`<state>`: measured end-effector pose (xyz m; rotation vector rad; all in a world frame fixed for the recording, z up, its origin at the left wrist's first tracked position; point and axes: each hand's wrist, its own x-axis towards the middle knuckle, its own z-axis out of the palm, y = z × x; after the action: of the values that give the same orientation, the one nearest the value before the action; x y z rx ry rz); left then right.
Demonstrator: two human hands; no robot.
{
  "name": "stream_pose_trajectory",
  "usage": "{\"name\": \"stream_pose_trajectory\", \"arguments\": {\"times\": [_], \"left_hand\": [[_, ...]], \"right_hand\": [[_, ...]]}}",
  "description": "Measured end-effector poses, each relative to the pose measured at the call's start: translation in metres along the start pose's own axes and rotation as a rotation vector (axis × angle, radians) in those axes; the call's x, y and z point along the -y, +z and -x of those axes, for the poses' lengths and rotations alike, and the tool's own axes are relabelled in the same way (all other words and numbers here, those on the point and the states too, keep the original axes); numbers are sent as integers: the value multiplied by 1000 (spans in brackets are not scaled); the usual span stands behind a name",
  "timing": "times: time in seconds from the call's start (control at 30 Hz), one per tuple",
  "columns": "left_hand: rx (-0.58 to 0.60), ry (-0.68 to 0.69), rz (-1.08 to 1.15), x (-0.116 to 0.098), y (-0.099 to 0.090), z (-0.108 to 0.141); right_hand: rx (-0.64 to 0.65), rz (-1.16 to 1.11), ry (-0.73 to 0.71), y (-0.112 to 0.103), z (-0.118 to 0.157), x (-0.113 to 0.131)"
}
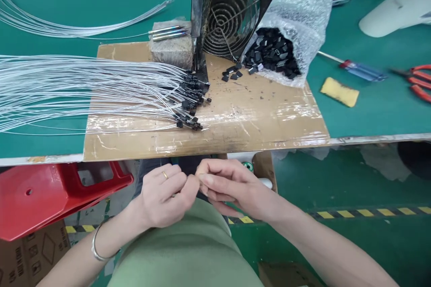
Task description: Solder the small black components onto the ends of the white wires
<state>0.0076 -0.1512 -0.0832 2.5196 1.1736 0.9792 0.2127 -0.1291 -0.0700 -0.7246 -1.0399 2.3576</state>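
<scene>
My left hand (168, 195) is closed in a pinch below the table's front edge, a ring on one finger. Its fingertips meet those of my right hand (235, 188), which is also pinched. Whatever sits between them is hidden by the fingers. Beyond my hands, a bundle of thin white wires (134, 85) lies across a cardboard sheet (269, 116), with black connectors (191, 98) at its right end. Black plastic pieces (274, 54) fill an open bubble-wrap bag (306, 13), and several loose ones (232, 73) lie in front of it.
A dirty fan (232, 9) stands behind the cardboard, beside a block (171, 51) bearing metal tips. More wires (84, 29) lie at the back left. Rightward are a yellow sponge (340, 92), a screwdriver (363, 71) and red-handled pliers (420, 80). A red stool (40, 193) stands lower left.
</scene>
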Motion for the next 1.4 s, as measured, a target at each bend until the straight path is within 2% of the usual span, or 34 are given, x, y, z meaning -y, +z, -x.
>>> {"name": "stream_pose_trajectory", "arguments": {"times": [0.07,0.17,0.23,0.33,0.4,0.47,0.6,0.67,0.77,1.0,1.1,1.2,1.3,1.33,1.4], "left_hand": [[15,-45,90,-1,-4,1],[99,-249,373,-5,-11,4],[153,-360,543,-7,-13,6],[179,-436,609,-8,-13,6],[194,-517,648,-8,-12,4],[203,-647,739,-9,-11,2],[168,-943,962,-10,-13,-6],[162,-1033,1053,-11,-15,-10],[197,-1123,1147,-11,-17,-14],[274,-1209,1257,-11,-18,-18],[265,-1214,1272,-12,-18,-20],[244,-1185,1261,-16,-17,-19],[175,-1054,1092,-24,-14,-14],[146,-975,979,-26,-12,-11],[74,-721,665,-27,-7,-5]], "right_hand": [[-32,124,-47,-1,1,2],[-88,353,-147,0,3,4],[-95,407,-172,0,4,5],[-96,450,-159,1,3,7],[-111,555,-180,1,2,7],[-143,774,-288,1,1,4],[-251,1520,-690,-1,0,-4],[-232,1810,-824,-4,0,-5],[-120,1986,-919,-9,1,-1],[97,2075,-942,-15,2,12],[107,2078,-974,-16,2,13],[65,1997,-985,-16,0,10],[-67,1716,-847,-12,0,3],[-111,1558,-779,-10,0,1],[-175,1184,-625,-5,0,-1]]}}
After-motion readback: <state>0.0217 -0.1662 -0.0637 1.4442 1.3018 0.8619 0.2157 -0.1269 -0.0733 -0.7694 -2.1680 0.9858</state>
